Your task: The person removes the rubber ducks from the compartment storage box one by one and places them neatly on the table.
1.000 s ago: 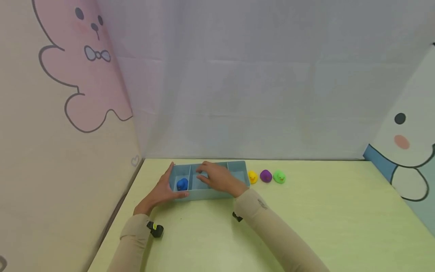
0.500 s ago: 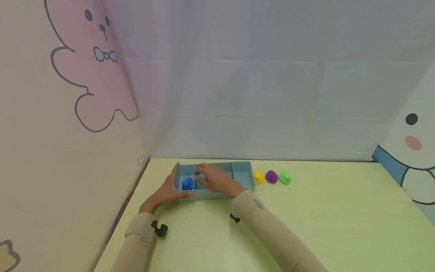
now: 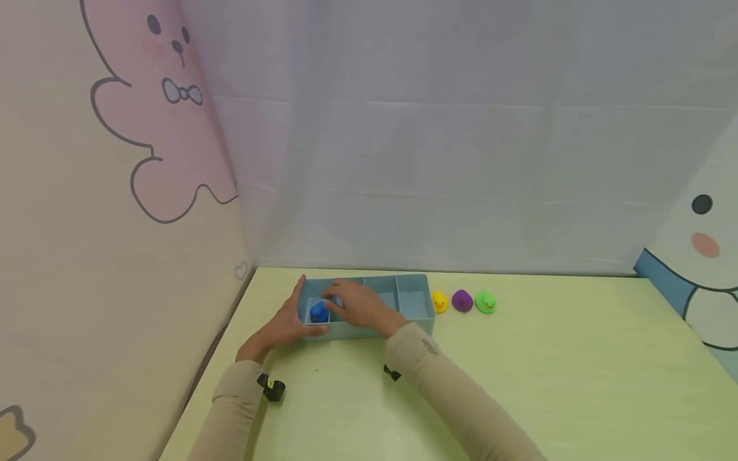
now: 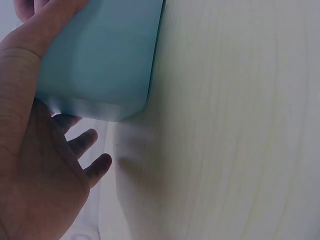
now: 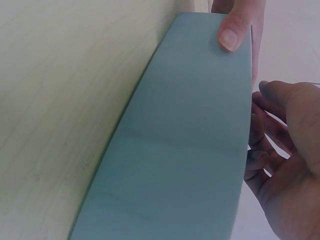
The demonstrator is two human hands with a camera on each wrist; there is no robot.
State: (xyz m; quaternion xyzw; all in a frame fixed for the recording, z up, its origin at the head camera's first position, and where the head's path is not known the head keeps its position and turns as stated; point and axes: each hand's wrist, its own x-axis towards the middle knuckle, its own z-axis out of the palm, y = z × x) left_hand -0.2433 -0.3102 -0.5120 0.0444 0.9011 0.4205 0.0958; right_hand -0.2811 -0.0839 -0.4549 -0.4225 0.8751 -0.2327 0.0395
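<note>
A long light-blue divided box (image 3: 412, 298) lies at the back left of the table. In its leftmost compartment sits a blue rubber duck (image 3: 319, 313). My left hand (image 3: 284, 328) grips the box's left end, thumb along the front wall and forefinger at the back corner; the left wrist view shows its other fingers (image 4: 84, 142) spread beyond the end. My right hand (image 3: 362, 308) hovers over the box with bent, parted fingers, tips close to the duck. Nothing shows between them, and in the right wrist view the front wall (image 5: 175, 115) partly hides them.
To the right of the box, a yellow duck (image 3: 440, 301), a purple duck (image 3: 462, 301) and a green duck (image 3: 486, 302) stand in a row. A white curtain (image 3: 450, 160) hangs behind the table (image 3: 548, 371), and a printed wall (image 3: 167, 256) borders its left side.
My right hand has moved left over the box, towards the blue duck. The left hand keeps its grip on the end. The whole head view has shifted slightly.
</note>
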